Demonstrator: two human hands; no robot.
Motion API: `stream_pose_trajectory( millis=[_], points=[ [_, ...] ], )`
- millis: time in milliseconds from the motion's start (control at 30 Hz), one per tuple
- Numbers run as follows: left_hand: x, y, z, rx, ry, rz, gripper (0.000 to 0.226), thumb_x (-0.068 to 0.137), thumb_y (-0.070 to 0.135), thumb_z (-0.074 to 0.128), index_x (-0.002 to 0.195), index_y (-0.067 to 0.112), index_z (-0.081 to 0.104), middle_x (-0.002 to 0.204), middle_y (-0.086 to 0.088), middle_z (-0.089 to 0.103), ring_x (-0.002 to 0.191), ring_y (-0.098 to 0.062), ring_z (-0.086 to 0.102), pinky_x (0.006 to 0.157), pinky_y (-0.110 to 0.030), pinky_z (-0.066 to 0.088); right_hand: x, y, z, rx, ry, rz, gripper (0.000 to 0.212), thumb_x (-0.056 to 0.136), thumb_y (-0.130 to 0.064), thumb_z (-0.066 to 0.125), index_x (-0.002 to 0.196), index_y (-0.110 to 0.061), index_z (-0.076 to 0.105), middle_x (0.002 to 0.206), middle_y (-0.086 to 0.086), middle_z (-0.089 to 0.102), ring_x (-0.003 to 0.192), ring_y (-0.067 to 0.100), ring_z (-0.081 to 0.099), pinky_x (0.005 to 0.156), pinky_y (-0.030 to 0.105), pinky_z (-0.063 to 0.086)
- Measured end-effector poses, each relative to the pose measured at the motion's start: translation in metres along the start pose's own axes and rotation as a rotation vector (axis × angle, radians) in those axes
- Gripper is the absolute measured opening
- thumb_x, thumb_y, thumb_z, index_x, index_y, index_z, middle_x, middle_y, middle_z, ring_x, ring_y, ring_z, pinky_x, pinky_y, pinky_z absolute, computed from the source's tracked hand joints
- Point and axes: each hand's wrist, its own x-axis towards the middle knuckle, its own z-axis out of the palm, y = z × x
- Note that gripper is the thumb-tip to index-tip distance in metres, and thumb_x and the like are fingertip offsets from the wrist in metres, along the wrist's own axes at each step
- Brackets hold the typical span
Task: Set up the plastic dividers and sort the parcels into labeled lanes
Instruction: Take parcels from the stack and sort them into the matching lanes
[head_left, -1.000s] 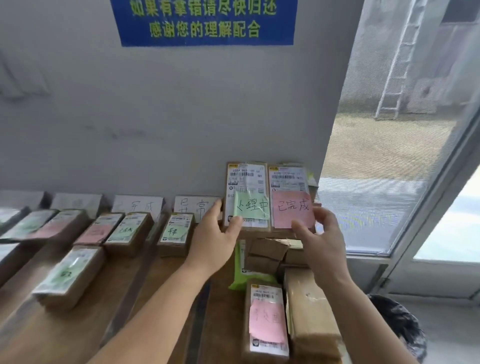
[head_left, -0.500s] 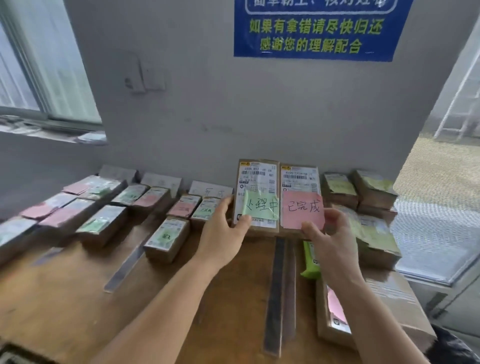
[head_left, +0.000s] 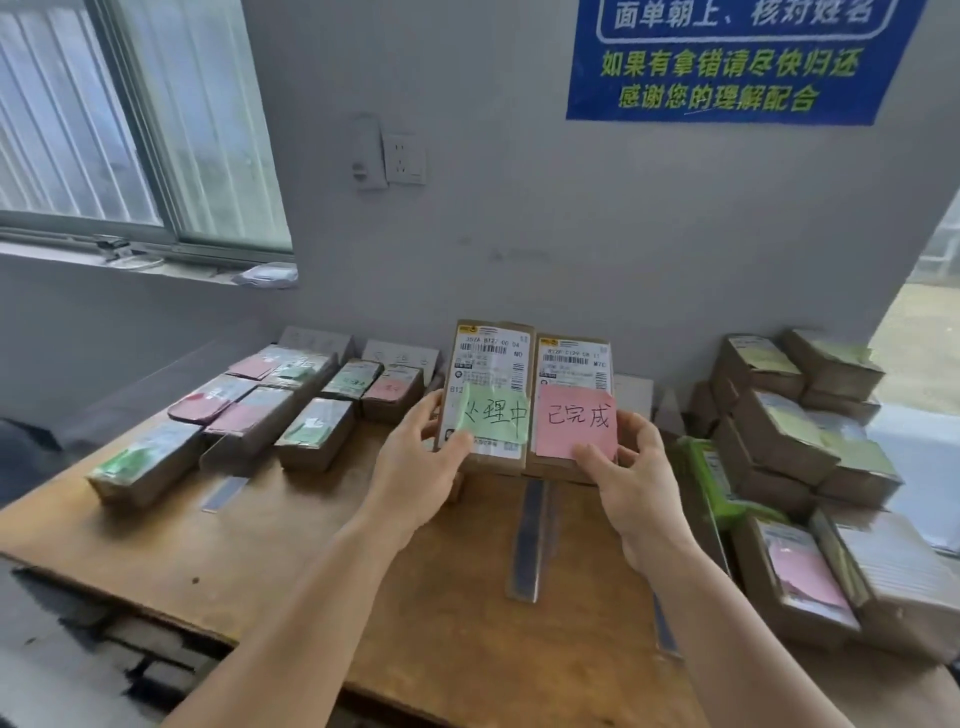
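I hold two brown parcels upright side by side above the wooden table (head_left: 311, 561). My left hand (head_left: 423, 467) grips the left parcel (head_left: 491, 358), which carries a green handwritten note. My right hand (head_left: 626, 478) grips the right parcel (head_left: 574, 364), which carries a pink handwritten note. A clear plastic divider (head_left: 527, 540) lies flat on the table just below them. Another divider (head_left: 224, 491) lies to the left, beside sorted parcels.
Several labelled parcels (head_left: 317, 431) lie in rows at the left, with white lane cards (head_left: 400, 356) leaning on the wall behind. A stack of parcels (head_left: 779, 431) fills the right side. A green packet (head_left: 711, 478) lies by it. A window is at the left.
The view has swung left and up, bringing the window and left lanes into sight. Both hands keep the two parcels upright together, now nearer the table's middle.
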Motion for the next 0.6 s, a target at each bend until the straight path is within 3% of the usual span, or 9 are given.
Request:
stream_pose_trajectory(
  millis=[100,200,333,433,533,600],
  points=[
    [0.002,-0.012,-0.022,-0.033,0.018,-0.045,0.057,0.091,0.030,0.060,0.142,0.038,0.036,0.115,0.017,0.062,0.102,0.003,0.056,0.064,-0.011,0.047,-0.007,-0.001,0.024,0.015,-0.042,0.046,0.054,0.085,-0.024,0.070,0.131,-0.032,0.043,0.101,-0.014,0.064,0.097,0.001,0.055,0.064,0.018,0.041],
    [0.006,-0.021,-0.037,-0.079,0.034,-0.079,0.056,0.091,0.028,0.061,0.140,0.040,0.037,0.114,0.015,0.062,0.098,0.002,0.056,0.067,-0.015,0.052,-0.007,-0.002,0.043,0.000,-0.074,0.078,0.052,0.086,-0.026,0.069,0.130,-0.033,0.042,0.095,-0.022,0.059,0.094,0.001,0.054,0.061,0.016,0.038],
    [0.024,-0.033,-0.047,-0.179,0.028,-0.147,0.053,0.091,0.022,0.062,0.136,0.041,0.041,0.117,0.007,0.063,0.113,-0.019,0.058,0.091,-0.042,0.053,0.006,0.003,0.066,-0.060,-0.076,0.099,0.050,0.088,-0.028,0.067,0.130,-0.033,0.042,0.102,-0.017,0.060,0.107,0.013,0.053,0.078,0.028,0.042],
    [0.042,-0.042,-0.052,-0.184,0.029,-0.182,0.050,0.091,0.020,0.062,0.134,0.039,0.045,0.112,0.008,0.065,0.113,-0.018,0.058,0.088,-0.041,0.055,0.024,0.014,0.081,-0.092,-0.037,0.124,0.051,0.090,-0.027,0.064,0.134,-0.031,0.040,0.108,-0.012,0.059,0.103,0.011,0.050,0.076,0.028,0.041],
    [0.064,-0.054,-0.054,-0.187,0.051,-0.218,0.052,0.090,0.019,0.063,0.136,0.033,0.045,0.104,0.011,0.065,0.106,-0.013,0.059,0.084,-0.032,0.056,0.044,0.030,0.094,-0.153,0.003,0.146,0.051,0.091,-0.025,0.063,0.136,-0.028,0.038,0.113,-0.007,0.059,0.097,0.010,0.050,0.060,0.015,0.042],
    [0.081,-0.060,-0.055,-0.159,0.067,-0.226,0.050,0.090,0.021,0.063,0.135,0.033,0.045,0.107,0.010,0.065,0.107,-0.012,0.058,0.082,-0.027,0.054,0.058,0.043,0.102,-0.214,0.037,0.180,0.051,0.092,-0.025,0.061,0.137,-0.025,0.037,0.120,-0.004,0.061,0.095,0.013,0.053,0.062,0.020,0.048]
  ],
)
